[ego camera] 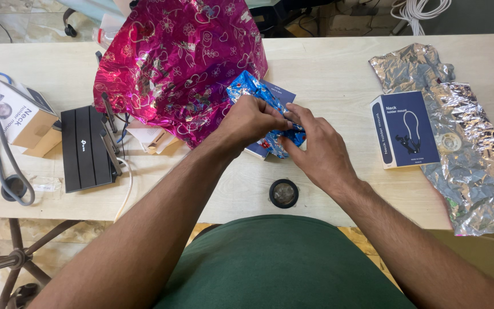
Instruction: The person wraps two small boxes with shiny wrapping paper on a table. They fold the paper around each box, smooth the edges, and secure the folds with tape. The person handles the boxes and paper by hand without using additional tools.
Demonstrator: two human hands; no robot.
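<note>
- nearest the camera, the person's green shirt (275,263) fills the bottom edge, both bare forearms reaching away from it over the pale wooden table (338,74)
- just beyond the near table edge, between the forearms, sits a small black roll of tape (283,193), untouched and apart from both hands
- the left hand (251,121) is clenched on the upper fold of the blue foil wrap (253,90), pinching it down against the dark blue box (275,94) underneath
- the right hand (318,147) presses on the near right end of the same parcel, fingers closed on the crumpled foil there; the thumb side is partly hidden by the left hand
- the parcel lies mid-table, a little left of centre, touching the edge of the pink foil sheet (172,63)
- judging by this, the step in hand is folding and holding the foil shut over the box; the next move seems to call for keeping one hand pinned on the fold while the other frees itself for the tape roll
- to the right, well apart, a second dark blue box (404,130) rests half on a silver foil sheet (458,137)
- to the left, a black router (86,147) lies flat beside a white and tan carton (21,117), with a grey flexible neck mount (1,154) curving across them
- farthest off, the pink foil sheet heaps up at the far edge, and white cables (421,8) show on the floor beyond
</note>
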